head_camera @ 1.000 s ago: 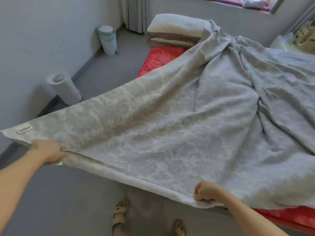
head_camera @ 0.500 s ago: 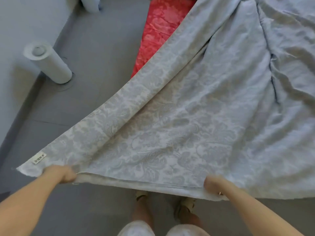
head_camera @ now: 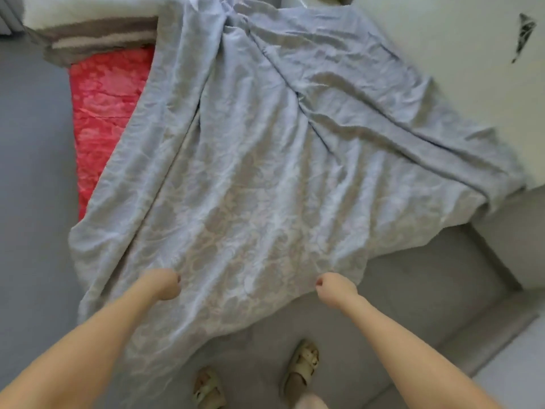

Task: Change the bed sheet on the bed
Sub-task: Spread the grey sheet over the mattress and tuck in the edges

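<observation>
Count taken from the head view.

- Sheets: one grey-blue patterned sheet (head_camera: 265,172) was spread over the bed.
- One red patterned mattress cover (head_camera: 103,113) showed beneath it.
- Pillows: one white pillow (head_camera: 88,10) topped the stack. The grey-brown layers (head_camera: 97,39) under it were too blurred to number.
- Hands: two, a left hand (head_camera: 165,283) and a right hand (head_camera: 334,289), each on a bare forearm.
- Sandals: two, a left sandal (head_camera: 208,389) and a right sandal (head_camera: 305,363), one per foot.
- Dark marks on the pale wall: one dark mark (head_camera: 522,36).
</observation>
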